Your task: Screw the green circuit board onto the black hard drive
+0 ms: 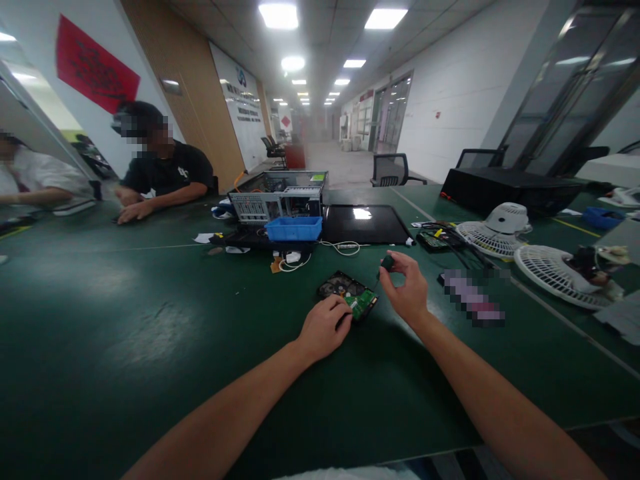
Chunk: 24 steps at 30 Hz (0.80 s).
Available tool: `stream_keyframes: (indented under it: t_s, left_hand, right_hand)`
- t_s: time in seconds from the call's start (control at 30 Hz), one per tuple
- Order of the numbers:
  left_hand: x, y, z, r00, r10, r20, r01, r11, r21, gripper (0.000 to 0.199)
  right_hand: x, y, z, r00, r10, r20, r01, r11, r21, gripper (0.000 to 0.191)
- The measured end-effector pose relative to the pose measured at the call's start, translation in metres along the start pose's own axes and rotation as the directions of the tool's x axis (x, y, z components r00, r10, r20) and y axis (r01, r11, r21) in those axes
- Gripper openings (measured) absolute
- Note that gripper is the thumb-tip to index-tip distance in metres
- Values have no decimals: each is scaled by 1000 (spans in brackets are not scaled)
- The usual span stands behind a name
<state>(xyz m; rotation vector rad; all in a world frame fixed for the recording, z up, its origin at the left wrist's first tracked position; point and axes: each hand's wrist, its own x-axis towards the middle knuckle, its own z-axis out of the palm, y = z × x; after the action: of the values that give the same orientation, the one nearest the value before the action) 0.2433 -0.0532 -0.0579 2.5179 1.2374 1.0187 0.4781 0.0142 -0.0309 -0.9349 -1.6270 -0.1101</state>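
Observation:
A hard drive point(341, 283) lies on the green table in front of me, its green circuit board point(361, 303) facing up. My left hand point(327, 327) grips the near edge of the drive, fingers bent over it and covering part of the board. Between the thumb and fingers of my right hand point(407, 287) is a small screwdriver point(387, 263) with a dark handle. Its thin shaft points down toward the right end of the drive. Whether the tip touches the drive, I cannot tell.
Beyond the drive stand a blue bin point(294, 229), an open computer case point(277, 197) and a flat black panel point(365, 225). To the right lie a blurred-out flat object point(473, 298), cables and white fan parts point(555, 275). Two people sit at the far left.

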Motion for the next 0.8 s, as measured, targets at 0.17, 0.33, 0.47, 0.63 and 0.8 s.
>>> stream_keyframes:
  t_s: [0.17, 0.33, 0.47, 0.63, 0.8]
  left_hand:
    - [0, 1, -3, 1000, -20, 23, 20, 1000, 5, 17]
    - [0, 0, -2, 999, -19, 28, 19, 1000, 6, 17]
    - [-1, -3, 3, 1000, -3, 1, 3, 1000, 6, 16]
    - [-1, -4, 4, 1000, 10, -8, -10, 1000, 4, 16]
    - [-1, -3, 3, 1000, -7, 3, 7, 1000, 7, 16]
  right_hand:
    - [2, -1, -3, 1000, -27, -2, 27, 998, -59, 38]
    - [1, -2, -4, 999, -1, 47, 1, 1000, 0, 38]
    - [1, -3, -4, 1000, 12, 20, -11, 999, -30, 37]
    - [4, -5, -5, 999, -38, 7, 38, 996, -85, 37]
    - [1, -6, -5, 998, 1, 56, -1, 1000, -9, 33]
